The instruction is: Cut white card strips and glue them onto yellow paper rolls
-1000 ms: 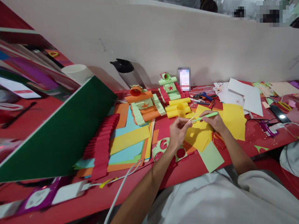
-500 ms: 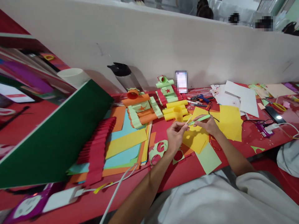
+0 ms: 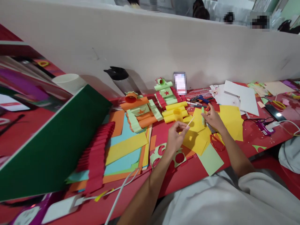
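My left hand (image 3: 175, 136) pinches a thin pale stick (image 3: 190, 122), which points up and to the right over the yellow paper. My right hand (image 3: 213, 118) is closed on a slim light-green pen-like object (image 3: 202, 115), held nearly upright and apart from the stick. Under my right wrist lie scissors (image 3: 217, 146) with red and yellow handles. Yellow paper sheets (image 3: 195, 140) spread below both hands. Just behind them sit yellow paper rolls (image 3: 173, 110). Green paper with round holes (image 3: 180, 157) lies by my left forearm.
Orange-and-green (image 3: 140, 112) and green-and-red paper figures (image 3: 166, 92) stand at the back near a bottle (image 3: 119, 76) and phone (image 3: 180, 82). Coloured sheets (image 3: 126, 147) and a green board (image 3: 58, 140) lie left. A white cable (image 3: 117, 195) crosses the front edge.
My right hand has moved away from my left, taking the green pen-like object off the stick and turning it upright. The scissors show more fully. My left hand stays with the stick.
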Demonstrator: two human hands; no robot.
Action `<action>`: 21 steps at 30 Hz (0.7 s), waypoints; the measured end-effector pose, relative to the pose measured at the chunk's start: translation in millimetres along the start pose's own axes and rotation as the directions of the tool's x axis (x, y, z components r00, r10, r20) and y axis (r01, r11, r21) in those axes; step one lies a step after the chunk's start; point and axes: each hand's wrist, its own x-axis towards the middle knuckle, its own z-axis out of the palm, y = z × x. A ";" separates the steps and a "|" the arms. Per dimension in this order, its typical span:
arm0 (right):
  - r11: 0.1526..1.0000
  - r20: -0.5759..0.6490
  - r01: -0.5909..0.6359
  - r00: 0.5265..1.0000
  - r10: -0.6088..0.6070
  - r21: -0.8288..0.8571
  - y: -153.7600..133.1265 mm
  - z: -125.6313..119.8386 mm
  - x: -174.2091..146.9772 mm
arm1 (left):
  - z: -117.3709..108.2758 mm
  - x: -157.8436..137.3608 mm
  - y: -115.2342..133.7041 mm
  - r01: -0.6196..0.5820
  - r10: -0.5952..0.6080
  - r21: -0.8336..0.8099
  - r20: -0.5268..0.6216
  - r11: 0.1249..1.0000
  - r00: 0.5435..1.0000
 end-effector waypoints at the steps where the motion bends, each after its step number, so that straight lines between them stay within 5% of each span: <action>1: 0.998 -0.011 0.029 0.999 -0.030 -0.058 -1.2 -2.1 -1.0 | 0.5 0.8 -1.4 0.024 -0.024 -0.022 0.011 0.999 1.000; 7: 0.951 0.295 0.007 0.950 -0.103 0.309 -23.9 17.8 -16.0 | 5.6 0.3 -6.7 0.103 -0.101 -0.081 0.031 0.991 0.994; 10: 0.914 0.322 -0.017 0.938 -0.126 0.405 -28.3 31.6 -19.6 | 6.6 -1.2 -6.7 0.095 -0.092 -0.058 0.065 0.994 0.994; 17: 0.893 0.308 -0.041 0.945 -0.111 0.448 -20.9 32.1 -16.4 | -2.2 2.0 -9.1 0.138 -0.108 -0.094 0.277 0.986 0.955; 21: 0.915 0.398 -0.046 0.908 -0.128 0.401 -19.9 33.6 -19.2 | -7.5 2.0 -10.4 0.205 -0.134 -0.136 0.406 0.969 0.904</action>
